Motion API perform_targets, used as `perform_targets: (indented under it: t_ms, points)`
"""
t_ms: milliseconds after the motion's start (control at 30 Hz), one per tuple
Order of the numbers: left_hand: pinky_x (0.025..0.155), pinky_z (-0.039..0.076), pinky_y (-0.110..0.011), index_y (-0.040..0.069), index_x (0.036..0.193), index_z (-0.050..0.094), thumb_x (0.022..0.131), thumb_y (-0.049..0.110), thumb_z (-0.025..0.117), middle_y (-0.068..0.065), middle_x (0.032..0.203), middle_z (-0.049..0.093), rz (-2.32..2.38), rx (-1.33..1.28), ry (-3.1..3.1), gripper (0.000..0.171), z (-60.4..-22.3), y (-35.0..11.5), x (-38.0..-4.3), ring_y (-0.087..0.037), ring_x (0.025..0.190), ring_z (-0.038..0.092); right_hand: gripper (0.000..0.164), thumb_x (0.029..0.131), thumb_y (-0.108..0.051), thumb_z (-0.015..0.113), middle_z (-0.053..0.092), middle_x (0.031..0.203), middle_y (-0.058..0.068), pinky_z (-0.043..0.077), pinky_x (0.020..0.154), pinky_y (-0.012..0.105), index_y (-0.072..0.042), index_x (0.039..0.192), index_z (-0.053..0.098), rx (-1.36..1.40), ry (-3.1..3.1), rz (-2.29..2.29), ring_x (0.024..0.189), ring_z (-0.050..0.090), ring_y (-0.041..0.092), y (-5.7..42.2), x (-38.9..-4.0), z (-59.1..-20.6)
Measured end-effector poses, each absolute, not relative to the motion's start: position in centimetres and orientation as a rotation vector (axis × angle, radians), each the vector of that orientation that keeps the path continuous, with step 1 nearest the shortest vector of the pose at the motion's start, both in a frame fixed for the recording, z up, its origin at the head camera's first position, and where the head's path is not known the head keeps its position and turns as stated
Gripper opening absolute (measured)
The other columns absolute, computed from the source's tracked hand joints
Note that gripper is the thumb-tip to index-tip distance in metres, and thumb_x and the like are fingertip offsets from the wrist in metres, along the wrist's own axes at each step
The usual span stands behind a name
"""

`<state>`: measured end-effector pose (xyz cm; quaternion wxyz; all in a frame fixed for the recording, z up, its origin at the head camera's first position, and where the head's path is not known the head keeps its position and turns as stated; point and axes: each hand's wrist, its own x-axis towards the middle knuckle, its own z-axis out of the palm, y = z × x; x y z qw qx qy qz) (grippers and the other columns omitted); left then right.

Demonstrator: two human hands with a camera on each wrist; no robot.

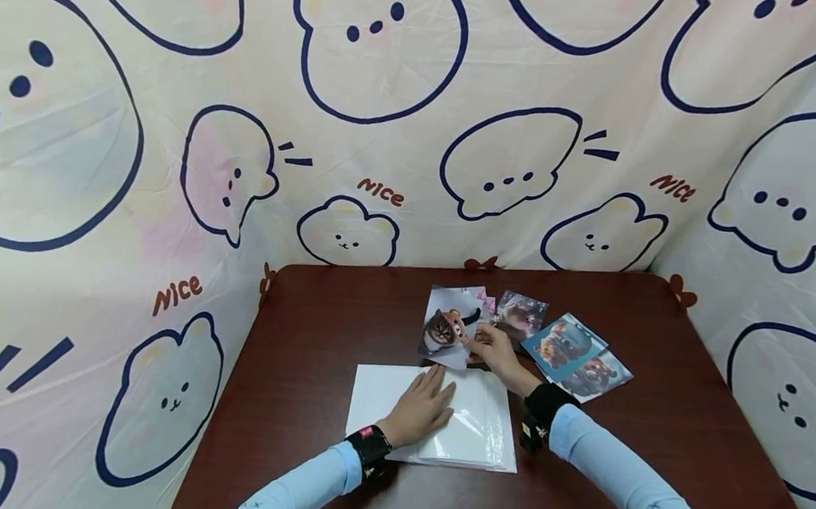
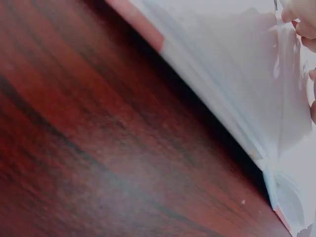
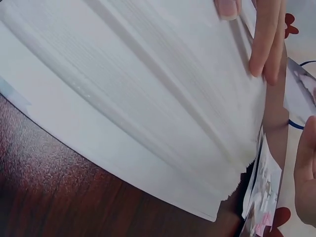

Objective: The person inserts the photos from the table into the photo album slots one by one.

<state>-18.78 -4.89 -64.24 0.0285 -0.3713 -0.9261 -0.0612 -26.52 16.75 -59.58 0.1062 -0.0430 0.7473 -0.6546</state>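
A white album with clear, glossy pages [image 1: 481,428] lies on the table. My left hand [image 1: 419,411] rests on it with the fingers spread, the fingertips close to its far edge. Just beyond that edge, my right hand [image 1: 498,353] pinches the right side of a cat picture card [image 1: 445,337], tilted up with its picture facing me. In the right wrist view, the fingers of the left hand [image 3: 264,42] lie over the stacked album pages [image 3: 148,98], and part of the right hand [image 3: 307,173] shows at the right edge.
Behind the held card are a pink card [image 1: 490,302] and a dark pinkish card [image 1: 521,311]. To the right, a blue-bordered card [image 1: 564,347] overlaps another picture card [image 1: 598,375]. A cartoon-print cloth [image 1: 415,159] hangs behind the dark wooden table [image 1: 317,311].
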Motion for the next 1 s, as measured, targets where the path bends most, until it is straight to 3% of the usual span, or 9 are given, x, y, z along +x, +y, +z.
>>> perform_targets:
  t_ms: [167,267,467,633,867,1000]
  points:
    - [0.125,0.032,-0.048,0.010,0.154,0.050,0.111,0.036,0.046,-0.026,0.163,0.037,-0.178,-1.143,-2.849,0.051,-64.5,-4.8,-19.2,-0.037,0.155,0.032,0.019,0.104,-0.004,0.058,0.065,0.091,0.010,0.063,0.085,0.046,0.005,0.092,0.046,-0.089,2.147,-1.956,0.079,0.074,0.021,16.7,-27.2,-59.3]
    - [0.123,0.035,-0.049,0.009,0.152,0.052,0.109,0.036,0.049,-0.025,0.161,0.040,-0.198,-1.125,-2.824,0.051,-64.5,-4.8,-19.3,-0.037,0.153,0.036,0.018,0.104,-0.002,0.058,0.067,0.090,0.009,0.063,0.085,0.047,0.003,0.090,0.047,-0.075,2.121,-1.991,0.079,0.075,0.021,16.6,-27.7,-59.4]
    - [0.120,0.039,-0.049,0.009,0.150,0.054,0.108,0.036,0.052,-0.020,0.159,0.044,-0.223,-1.080,-2.846,0.050,-64.4,-4.8,-18.6,-0.034,0.149,0.041,0.012,0.103,0.000,0.059,0.067,0.084,0.012,0.064,0.081,0.040,0.006,0.097,0.050,-0.023,2.105,-2.013,0.082,0.076,0.018,16.6,-27.5,-60.3]
    - [0.116,0.043,-0.047,0.009,0.148,0.056,0.107,0.036,0.054,-0.019,0.157,0.047,-0.204,-1.069,-2.786,0.049,-64.6,-4.9,-18.4,-0.033,0.145,0.045,0.010,0.103,-0.002,0.059,0.066,0.081,0.007,0.063,0.075,0.035,0.004,0.100,0.052,-0.034,2.241,-1.857,0.079,0.072,0.018,17.0,-27.3,-61.4]
    - [0.116,0.042,-0.050,0.010,0.148,0.056,0.108,0.035,0.052,-0.019,0.158,0.046,-0.195,-1.075,-2.789,0.048,-64.7,-4.9,-18.5,-0.033,0.147,0.043,0.015,0.105,-0.003,0.056,0.048,0.073,0.003,0.046,0.069,0.031,0.002,0.095,0.046,-0.111,2.378,-1.720,0.075,0.058,0.021,18.0,-27.0,-61.9]
    - [0.118,0.040,-0.050,0.010,0.150,0.054,0.109,0.036,0.049,-0.018,0.161,0.043,-0.204,-1.072,-2.839,0.049,-64.7,-4.9,-18.5,-0.032,0.151,0.039,0.021,0.105,-0.008,0.059,0.055,0.074,0.003,0.055,0.072,0.031,0.000,0.092,0.045,0.002,2.365,-1.795,0.079,0.066,0.020,18.3,-27.4,-61.9]
